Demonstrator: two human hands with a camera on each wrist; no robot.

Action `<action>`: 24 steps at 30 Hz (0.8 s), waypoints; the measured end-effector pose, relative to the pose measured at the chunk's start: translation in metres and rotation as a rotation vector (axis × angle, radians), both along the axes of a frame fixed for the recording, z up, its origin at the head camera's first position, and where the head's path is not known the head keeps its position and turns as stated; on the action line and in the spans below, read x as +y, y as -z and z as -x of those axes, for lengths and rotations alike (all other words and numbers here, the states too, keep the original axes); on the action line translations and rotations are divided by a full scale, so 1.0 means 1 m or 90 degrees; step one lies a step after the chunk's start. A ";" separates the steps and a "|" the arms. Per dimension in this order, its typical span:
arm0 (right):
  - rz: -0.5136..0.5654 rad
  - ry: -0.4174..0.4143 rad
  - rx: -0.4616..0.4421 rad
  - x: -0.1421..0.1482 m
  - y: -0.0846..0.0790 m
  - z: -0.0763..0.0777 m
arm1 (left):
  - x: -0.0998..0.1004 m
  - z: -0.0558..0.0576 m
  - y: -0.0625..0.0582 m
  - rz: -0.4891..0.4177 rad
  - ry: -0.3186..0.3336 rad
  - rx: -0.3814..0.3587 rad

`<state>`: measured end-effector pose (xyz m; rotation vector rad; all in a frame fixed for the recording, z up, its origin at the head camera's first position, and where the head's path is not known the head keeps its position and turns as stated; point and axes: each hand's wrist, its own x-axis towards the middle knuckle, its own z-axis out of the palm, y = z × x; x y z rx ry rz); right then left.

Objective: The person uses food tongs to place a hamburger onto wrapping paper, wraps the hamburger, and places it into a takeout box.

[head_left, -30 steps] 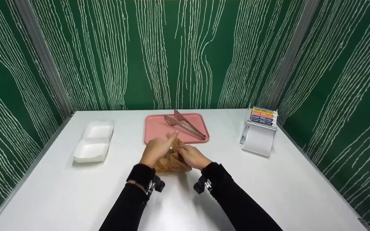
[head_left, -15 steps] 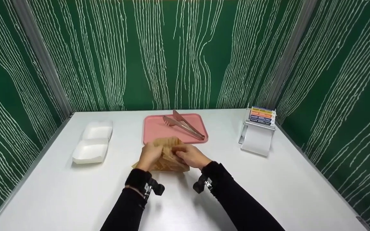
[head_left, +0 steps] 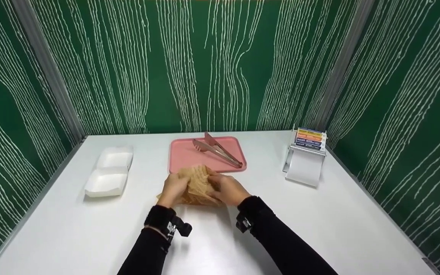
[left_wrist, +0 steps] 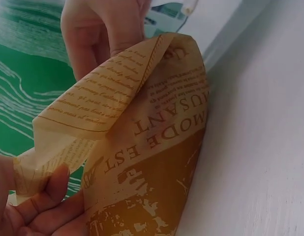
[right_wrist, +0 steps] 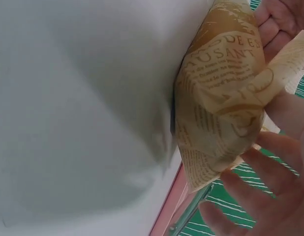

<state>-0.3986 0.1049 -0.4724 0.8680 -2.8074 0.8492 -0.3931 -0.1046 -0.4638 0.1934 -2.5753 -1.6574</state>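
A brown printed sheet of greaseproof food wrapping paper (head_left: 197, 185) stands folded and bunched on the table just in front of the pink tray. My left hand (head_left: 174, 188) pinches its left edge, and the curled fingertips (left_wrist: 57, 183) show in the left wrist view. My right hand (head_left: 229, 189) lies at the paper's other side, thumb and fingers apart. In the right wrist view its fingers (right_wrist: 255, 189) are spread and fairly straight, some tips touching the paper. One flap (left_wrist: 93, 98) folds over toward the left hand. Whatever lies inside the paper is hidden.
Metal tongs (head_left: 220, 151) lie on the pink tray (head_left: 181, 152) behind the paper. To the left stands an opened white paper food box (head_left: 107, 181). A dispenser (head_left: 306, 166) with a white roll and coloured labels stands at right. Green walls enclose the white table (head_left: 90, 236).
My left hand has come down from above the paper to its left edge and drawn a flap out. The right hand's fingers have loosened and spread beside the paper.
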 end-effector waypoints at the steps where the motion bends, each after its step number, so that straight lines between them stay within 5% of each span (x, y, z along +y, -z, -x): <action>1: -0.006 -0.009 -0.007 0.001 0.000 0.001 | -0.001 0.001 0.000 -0.002 0.004 0.003; 10: -0.024 -0.026 -0.068 0.003 0.001 0.007 | -0.007 0.006 0.003 -0.011 0.029 0.052; 18: -0.033 -0.010 -0.093 0.005 0.006 0.010 | -0.009 0.007 0.006 -0.131 0.027 -0.010; 24: -0.057 -0.004 -0.055 0.006 0.010 0.012 | -0.015 0.012 0.009 -0.044 0.016 0.032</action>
